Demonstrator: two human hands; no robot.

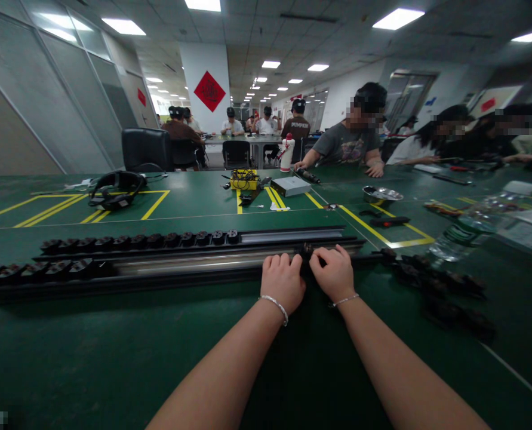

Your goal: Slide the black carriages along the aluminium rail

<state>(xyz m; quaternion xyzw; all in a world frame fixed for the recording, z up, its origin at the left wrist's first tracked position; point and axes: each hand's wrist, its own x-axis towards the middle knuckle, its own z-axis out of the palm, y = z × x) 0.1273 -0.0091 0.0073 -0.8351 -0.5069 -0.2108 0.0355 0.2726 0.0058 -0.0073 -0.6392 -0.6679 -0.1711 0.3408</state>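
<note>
Nearest the camera, two bare forearms (pixel 223 364) reach over the green table (pixel 91 352) and bring both hands together near the right end of the near rail (pixel 189 261). The left hand (pixel 283 278) and right hand (pixel 335 272) are curled nearly closed — fingertips meeting at a small dark part (pixel 307 249), which they seem to pinch between them, perhaps to keep it lined up with the channel. The near rail works as a long trough: dark blocks (pixel 46 270) sit in a row at its left end, presumably kept straight by its walls. The far rail (pixel 292 235) carries a similar row. Loose dark parts (pixel 454 286) lie beside the right forearm, probably for easy reach. Behind them stand a clear bottle (pixel 465 233) and a metal bowl (pixel 382 194) — I cannot make out the contents of either.
</note>
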